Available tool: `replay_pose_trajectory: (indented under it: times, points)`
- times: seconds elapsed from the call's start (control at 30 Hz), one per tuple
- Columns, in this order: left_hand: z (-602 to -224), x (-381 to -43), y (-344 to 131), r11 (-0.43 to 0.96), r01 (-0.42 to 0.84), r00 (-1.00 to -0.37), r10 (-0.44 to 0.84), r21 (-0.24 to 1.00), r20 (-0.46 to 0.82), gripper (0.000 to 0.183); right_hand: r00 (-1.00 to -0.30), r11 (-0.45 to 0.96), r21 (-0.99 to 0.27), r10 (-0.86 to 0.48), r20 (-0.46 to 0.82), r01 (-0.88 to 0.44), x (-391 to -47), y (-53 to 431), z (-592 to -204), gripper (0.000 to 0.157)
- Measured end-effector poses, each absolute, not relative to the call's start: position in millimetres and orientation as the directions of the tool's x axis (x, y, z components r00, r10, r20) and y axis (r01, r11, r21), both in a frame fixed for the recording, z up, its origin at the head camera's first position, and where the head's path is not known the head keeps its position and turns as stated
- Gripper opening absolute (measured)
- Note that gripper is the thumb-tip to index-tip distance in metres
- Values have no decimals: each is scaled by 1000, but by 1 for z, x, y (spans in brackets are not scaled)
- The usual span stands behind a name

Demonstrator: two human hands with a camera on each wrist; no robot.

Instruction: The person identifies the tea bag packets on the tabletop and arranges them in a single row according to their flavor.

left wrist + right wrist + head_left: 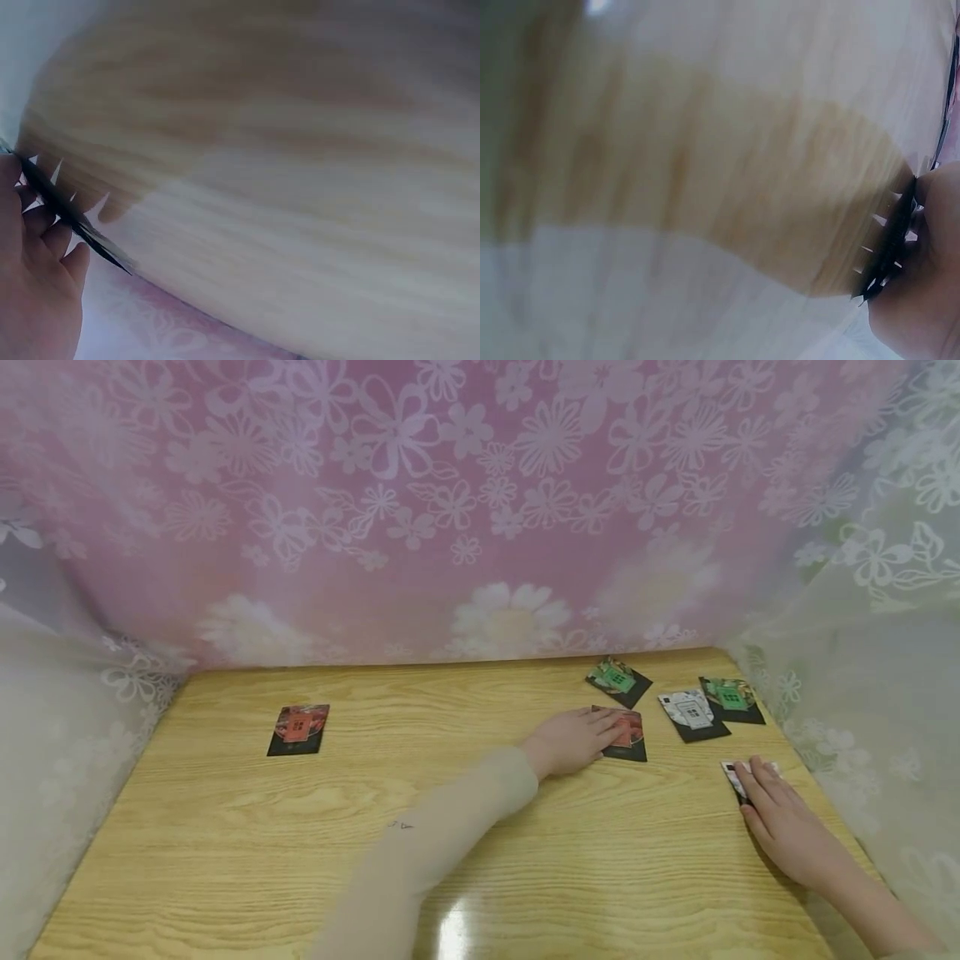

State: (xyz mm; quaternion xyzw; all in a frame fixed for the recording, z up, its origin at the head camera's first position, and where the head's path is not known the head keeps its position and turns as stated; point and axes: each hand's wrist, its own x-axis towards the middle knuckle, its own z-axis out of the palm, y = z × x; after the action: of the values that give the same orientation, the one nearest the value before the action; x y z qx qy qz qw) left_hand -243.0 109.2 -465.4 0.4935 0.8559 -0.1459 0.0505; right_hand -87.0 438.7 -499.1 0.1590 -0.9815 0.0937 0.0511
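My left hand (573, 741) rests its straight fingers on a red and black packet (633, 745), covering part of it. In the left wrist view the left hand (41, 277) is at the lower left, touching the thin dark packet (56, 202). To the right, my right hand (787, 827) lies with extended fingers over a white and black packet (731, 772), hiding most of it. The right wrist view has the right hand (922, 277) at its edge against the dark packet (892, 240).
Near the back right corner lie a green packet (618, 681), a white packet (693, 714) and another green packet (731, 700). A red packet (298, 730) lies at the left of the wooden table (225, 852). Flowered curtains (420, 527) surround the back and sides.
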Motion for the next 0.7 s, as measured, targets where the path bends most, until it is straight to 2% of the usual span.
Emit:
replay_pose_trajectory:
  times: [0.43, 0.7]
  points:
    - [-469, -242, 51, 455, 868, -492, 841, -200, -223, 59, -949, 935, -170, -295, 110, -311, -88, 438, -498, 62]
    - [-468, -241, 13, 493, 855, -518, 823, -159, -234, 60, -948, 933, -176, -300, 102, -314, -87, 441, -502, 62]
